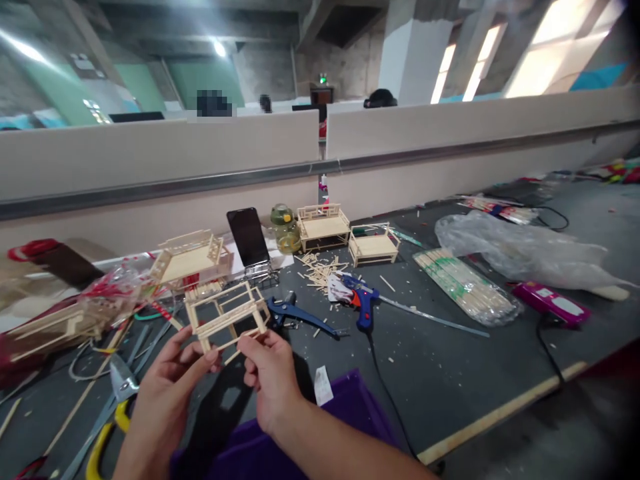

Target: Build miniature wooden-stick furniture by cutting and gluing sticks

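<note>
A small frame of pale wooden sticks (227,313), like miniature furniture, is held up in both hands above the table. My left hand (175,373) grips its left lower end between thumb and fingers. At its right lower corner, my right hand (273,367) is closed in a pinch. A thin stick juts left from those fingertips; whether it is joined to the frame I cannot tell. Just beyond the right hand lie a blue-handled cutter (303,315) and a blue glue gun (366,310) with a long clear glue stick in it.
Miniature stick benches (325,227) stand at the back, near a propped phone (249,237) and a green-lidded bottle (286,230). Loose stick pieces (323,270) lie in front. Yellow-handled shears (120,407) are at left, a purple tray (350,407) nearest me, packed sticks (465,287) at right.
</note>
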### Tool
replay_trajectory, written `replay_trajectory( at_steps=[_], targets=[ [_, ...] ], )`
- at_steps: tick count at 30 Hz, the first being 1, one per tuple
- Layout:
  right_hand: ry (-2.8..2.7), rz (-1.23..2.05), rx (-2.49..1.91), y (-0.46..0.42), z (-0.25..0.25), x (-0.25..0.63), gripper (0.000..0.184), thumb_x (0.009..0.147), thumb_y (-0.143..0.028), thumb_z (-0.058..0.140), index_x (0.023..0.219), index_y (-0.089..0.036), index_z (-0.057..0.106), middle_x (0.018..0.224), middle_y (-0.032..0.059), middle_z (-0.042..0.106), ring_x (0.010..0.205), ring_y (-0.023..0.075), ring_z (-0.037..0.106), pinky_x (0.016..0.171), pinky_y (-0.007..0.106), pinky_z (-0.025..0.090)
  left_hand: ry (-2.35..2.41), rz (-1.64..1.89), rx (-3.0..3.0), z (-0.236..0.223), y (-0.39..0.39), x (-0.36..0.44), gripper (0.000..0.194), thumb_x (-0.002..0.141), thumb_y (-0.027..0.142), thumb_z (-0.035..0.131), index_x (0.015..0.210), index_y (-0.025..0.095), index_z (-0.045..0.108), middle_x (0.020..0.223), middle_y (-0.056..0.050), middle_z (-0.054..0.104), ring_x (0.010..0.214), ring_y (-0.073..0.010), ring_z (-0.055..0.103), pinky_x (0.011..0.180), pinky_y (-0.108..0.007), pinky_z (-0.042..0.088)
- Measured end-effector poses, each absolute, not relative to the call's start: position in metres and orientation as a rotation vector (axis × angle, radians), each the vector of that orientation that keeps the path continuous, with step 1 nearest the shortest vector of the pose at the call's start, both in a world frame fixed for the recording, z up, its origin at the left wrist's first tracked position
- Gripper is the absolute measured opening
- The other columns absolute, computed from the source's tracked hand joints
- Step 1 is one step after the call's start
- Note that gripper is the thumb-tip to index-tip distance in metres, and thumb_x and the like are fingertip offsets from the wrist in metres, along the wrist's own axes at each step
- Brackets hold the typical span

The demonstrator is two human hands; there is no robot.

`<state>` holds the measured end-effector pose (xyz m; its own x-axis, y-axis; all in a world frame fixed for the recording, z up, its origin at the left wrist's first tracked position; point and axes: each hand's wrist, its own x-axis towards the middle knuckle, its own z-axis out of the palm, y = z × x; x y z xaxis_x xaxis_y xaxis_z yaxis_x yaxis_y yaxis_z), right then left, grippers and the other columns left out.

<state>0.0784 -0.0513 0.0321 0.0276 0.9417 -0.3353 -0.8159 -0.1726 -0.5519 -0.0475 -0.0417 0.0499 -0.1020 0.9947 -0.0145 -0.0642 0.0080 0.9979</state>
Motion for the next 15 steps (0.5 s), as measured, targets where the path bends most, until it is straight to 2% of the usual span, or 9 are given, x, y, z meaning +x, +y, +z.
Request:
replay_trajectory(
  at_steps=[8,15],
  targets=[
    [-0.167,1.602,-0.709,-0.0498,0.0313,0.0797,0.025,0.055,-0.028,0.076,0.068,-0.017,0.059,0.048,-0.0098,0.042,0.040,0.0032,0.030,0.035,0.016,0.018,1.261,1.302,1.066,0.0441,-0.0358,-0.0538,0.075,0.053,0.021,0.088,0.122,0.029,0.059,0.089,0.004,0.071,0.067,-0.0100,0.063,0.066,-0.015,0.053],
    [-0.136,1.626,-0.686,-0.0502,0.0350,0.0826,0.026,0.056,-0.031,0.077,0.067,-0.017,0.058,0.048,-0.0097,0.042,0.041,0.0030,0.029,0.036,0.016,0.017,1.249,1.340,1.087,0.0420,-0.0374,-0.0528,0.071,0.060,0.018,0.085,0.126,0.028,0.059,0.090,0.003,0.071,0.072,-0.0112,0.064,0.070,-0.016,0.054]
  ],
)
